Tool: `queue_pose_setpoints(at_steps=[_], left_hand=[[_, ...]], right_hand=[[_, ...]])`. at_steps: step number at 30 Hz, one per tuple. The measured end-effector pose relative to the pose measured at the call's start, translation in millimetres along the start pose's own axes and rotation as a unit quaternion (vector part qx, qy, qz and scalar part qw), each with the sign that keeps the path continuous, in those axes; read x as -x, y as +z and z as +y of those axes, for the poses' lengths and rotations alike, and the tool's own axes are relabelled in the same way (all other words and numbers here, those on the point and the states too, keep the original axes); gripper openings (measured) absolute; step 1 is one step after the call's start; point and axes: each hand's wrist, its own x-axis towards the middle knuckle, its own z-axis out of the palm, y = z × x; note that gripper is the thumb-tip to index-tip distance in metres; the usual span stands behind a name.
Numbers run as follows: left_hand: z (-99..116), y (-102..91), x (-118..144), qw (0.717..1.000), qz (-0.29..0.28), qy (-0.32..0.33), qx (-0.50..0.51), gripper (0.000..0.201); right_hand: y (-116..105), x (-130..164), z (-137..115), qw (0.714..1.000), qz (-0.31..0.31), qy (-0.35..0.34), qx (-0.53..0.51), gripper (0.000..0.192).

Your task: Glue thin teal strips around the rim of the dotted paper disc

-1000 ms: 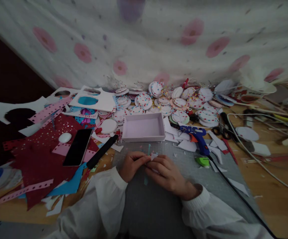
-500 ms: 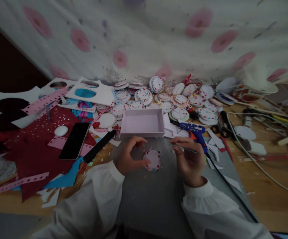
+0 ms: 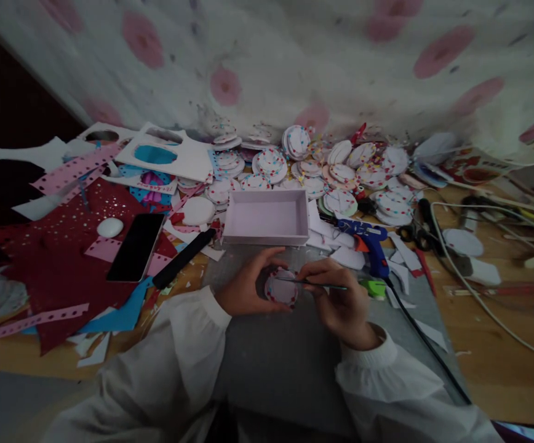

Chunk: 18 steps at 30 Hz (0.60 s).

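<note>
A small round white disc point(image 3: 282, 290) with red and blue beads round its rim lies on the grey mat point(image 3: 285, 363). Curled about its left side is my left hand point(image 3: 248, 284), thumb at the near edge and fingers at the far edge. My right hand point(image 3: 341, 301) pinches a thin, dark, pointed tool point(image 3: 325, 285), perhaps tweezers seen edge-on. Its tip reaches over the disc's top. Just beyond my hands stands an open, shallow, pale lilac box point(image 3: 267, 215) with nothing visible inside.
Stacks of beaded discs point(image 3: 269, 165) line the back by the curtain. A blue glue gun point(image 3: 368, 237) with a black cord lies right, near a green object point(image 3: 374, 288). To the left are a phone point(image 3: 136, 247), a black bar point(image 3: 184, 258) and paper scraps.
My right hand has moved left, bringing the tool over the disc. My left hand has closed in around the disc. The green object has come into view beside my right hand.
</note>
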Motion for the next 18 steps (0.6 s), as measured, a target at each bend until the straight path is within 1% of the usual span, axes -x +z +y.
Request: queue_pose_setpoints(at_steps=[9,14,18], left_hand=[[1.5,0.8,-1.3,1.000,0.003,0.013,0.020,0.091],[0.5,1.2,-0.5,0.999,-0.002,0.019,0.040,0.090],[0.4,1.1,-0.6,0.999,-0.006,0.017,0.031,0.089]], right_hand=[[2.5,0.2,0.0,1.000,-0.019,-0.002,0.003,0.021],[3.1,0.4,1.4,1.000,-0.026,0.000,0.000,0.017],[2.5,2.6,2.3,0.999,-0.033,0.009,0.000,0.019]])
